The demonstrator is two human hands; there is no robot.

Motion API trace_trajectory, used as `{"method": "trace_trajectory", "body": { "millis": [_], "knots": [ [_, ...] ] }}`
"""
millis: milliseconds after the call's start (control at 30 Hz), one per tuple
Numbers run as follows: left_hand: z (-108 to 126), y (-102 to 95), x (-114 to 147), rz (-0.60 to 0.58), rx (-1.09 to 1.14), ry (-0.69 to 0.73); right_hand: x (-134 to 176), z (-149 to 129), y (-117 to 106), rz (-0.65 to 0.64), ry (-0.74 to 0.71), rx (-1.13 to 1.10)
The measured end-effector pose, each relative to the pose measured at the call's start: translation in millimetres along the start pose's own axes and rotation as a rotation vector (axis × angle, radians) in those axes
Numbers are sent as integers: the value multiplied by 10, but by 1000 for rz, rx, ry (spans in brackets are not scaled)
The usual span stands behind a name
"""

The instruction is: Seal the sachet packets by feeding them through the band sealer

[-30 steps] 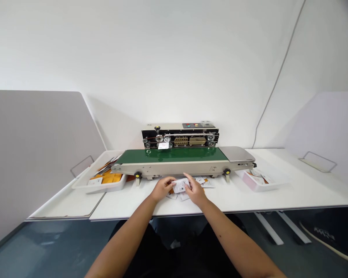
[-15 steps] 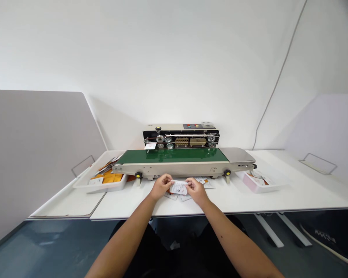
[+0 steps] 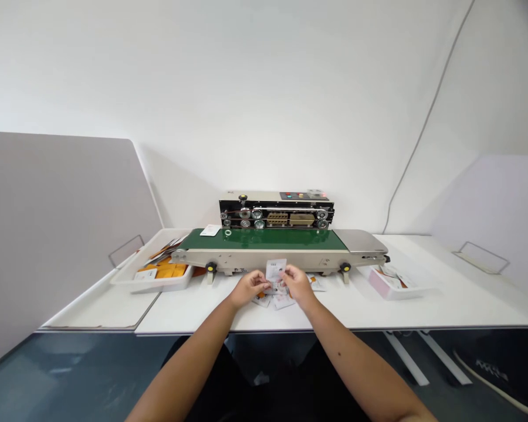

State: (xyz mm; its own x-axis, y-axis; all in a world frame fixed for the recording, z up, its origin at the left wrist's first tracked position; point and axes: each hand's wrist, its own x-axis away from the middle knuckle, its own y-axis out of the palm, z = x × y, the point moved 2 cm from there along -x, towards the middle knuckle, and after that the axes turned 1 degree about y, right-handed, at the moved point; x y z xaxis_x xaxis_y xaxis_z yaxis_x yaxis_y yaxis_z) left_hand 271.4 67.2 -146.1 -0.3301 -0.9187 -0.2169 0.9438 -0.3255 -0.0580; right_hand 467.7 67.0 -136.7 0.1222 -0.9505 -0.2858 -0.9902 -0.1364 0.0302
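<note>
A small white printed packet (image 3: 276,268) stands raised in my right hand (image 3: 297,285), pinched between thumb and fingers. My left hand (image 3: 249,289) is closed, its fingertips at the left edge of another white packet (image 3: 276,288) just below; the grip itself is partly hidden. Several more packets (image 3: 283,301), white with some orange, lie on the table under and between both hands. Behind them, one white packet (image 3: 210,230) rests at the left end of the green conveyor belt (image 3: 273,239).
A band sealing machine (image 3: 277,211) with rollers stands behind the belt against the wall. On the left sits a white tray (image 3: 167,284) of orange and white packets. A smaller tray (image 3: 393,293) with packets is at the right. Grey partitions (image 3: 61,234) flank the table.
The packet on the belt has moved left, out from the sealer's rollers. My right hand has lifted a packet upright, while my left hand has dropped slightly lower.
</note>
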Motion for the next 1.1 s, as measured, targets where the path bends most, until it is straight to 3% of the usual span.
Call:
{"method": "trace_trajectory", "body": {
  "millis": [100, 267, 367, 433, 567, 833, 1000, 1100],
  "knots": [
    [15, 7, 37, -19, -88, 33, -248, -304, -316, 145, -23, 13],
    [29, -20, 94, -58, -430, 124, -771, -779, -1158, 578, -62, -5],
    [64, -21, 113, -52, -709, 236, -1007, -897, -1511, 715, -29, 11],
    [91, -19, 120, -44, -828, 292, -1112, -886, -1633, 748, 43, -17],
    [117, -32, 126, -8, -910, 357, -1245, -771, -1670, 700, 199, -85],
    [103, -38, 107, 4, -954, 392, -1357, -741, -1566, 519, 338, -123],
    [135, -26, 121, 7, -963, 384, -1418, -794, -1488, 529, 329, -44],
    [124, -42, 124, 17, -966, 379, -1301, -850, -1462, 597, 238, 58]
  ]
}}
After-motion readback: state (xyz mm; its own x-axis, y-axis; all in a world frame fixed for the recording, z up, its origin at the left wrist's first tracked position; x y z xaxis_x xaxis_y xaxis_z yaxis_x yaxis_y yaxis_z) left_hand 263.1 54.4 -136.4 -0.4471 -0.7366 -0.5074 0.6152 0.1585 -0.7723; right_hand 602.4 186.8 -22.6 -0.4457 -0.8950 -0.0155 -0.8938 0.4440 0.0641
